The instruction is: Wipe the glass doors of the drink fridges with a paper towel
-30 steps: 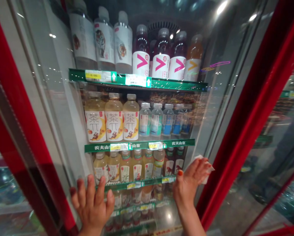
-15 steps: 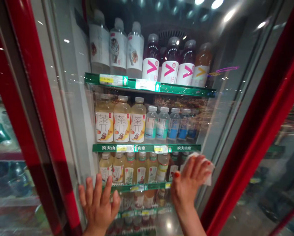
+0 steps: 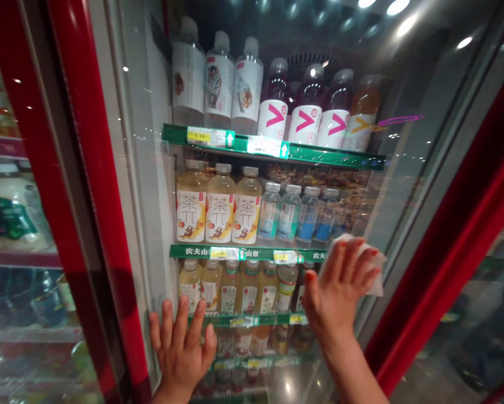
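A glass fridge door [image 3: 399, 185] with a red frame [image 3: 454, 247] stands in front of me. My left hand [image 3: 180, 348] lies flat on the glass low down, fingers spread and holding nothing. My right hand [image 3: 340, 286] presses a white tissue [image 3: 372, 264] against the glass at the right, fingers stretched over it. Behind the glass, green shelves [image 3: 252, 253] carry rows of bottled drinks: yellow tea bottles [image 3: 218, 205], small water bottles [image 3: 296, 216] and dark red juice bottles [image 3: 306, 109].
A red post [image 3: 83, 185] at the left separates this door from a neighbouring fridge with more bottles [image 3: 8, 207]. At the right, glass reflects shop shelves. Ceiling lights glare on the pane near the top.
My right hand with the tissue has slid up and to the right across the glass. My left hand stays flat on the pane. The view has shifted so the fridge sits further right.
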A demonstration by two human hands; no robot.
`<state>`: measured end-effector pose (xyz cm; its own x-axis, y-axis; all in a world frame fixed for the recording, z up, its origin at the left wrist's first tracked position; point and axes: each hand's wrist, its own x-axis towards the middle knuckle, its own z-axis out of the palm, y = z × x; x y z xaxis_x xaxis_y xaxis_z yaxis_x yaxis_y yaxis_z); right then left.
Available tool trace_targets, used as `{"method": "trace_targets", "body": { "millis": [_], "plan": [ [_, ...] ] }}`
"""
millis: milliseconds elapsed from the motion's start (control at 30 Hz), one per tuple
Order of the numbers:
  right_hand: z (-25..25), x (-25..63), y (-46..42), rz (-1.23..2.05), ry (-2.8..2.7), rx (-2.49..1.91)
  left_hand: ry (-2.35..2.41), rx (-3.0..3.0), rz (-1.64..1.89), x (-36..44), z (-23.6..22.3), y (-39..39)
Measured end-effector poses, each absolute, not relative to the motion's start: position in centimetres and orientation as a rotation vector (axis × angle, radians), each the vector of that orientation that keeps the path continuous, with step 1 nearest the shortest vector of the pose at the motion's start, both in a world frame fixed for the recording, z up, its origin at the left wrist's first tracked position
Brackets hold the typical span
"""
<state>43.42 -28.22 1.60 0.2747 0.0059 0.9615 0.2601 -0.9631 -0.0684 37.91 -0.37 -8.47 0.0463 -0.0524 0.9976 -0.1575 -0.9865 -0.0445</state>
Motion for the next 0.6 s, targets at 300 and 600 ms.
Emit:
{"method": "trace_targets", "body": {
  "millis": [300, 600],
  "plan": [
    [-7.1, 42.1, -30.2, -1.894, -0.764, -2.429, -0.225, 2.211, 2.066, 37.7, -8.4, -0.6],
    [-5.2, 41.7, -26.8, -1.902, -0.73, -2.429, -0.245, 2.222, 2.105, 37.9, -8.8, 0.0]
  ]
}}
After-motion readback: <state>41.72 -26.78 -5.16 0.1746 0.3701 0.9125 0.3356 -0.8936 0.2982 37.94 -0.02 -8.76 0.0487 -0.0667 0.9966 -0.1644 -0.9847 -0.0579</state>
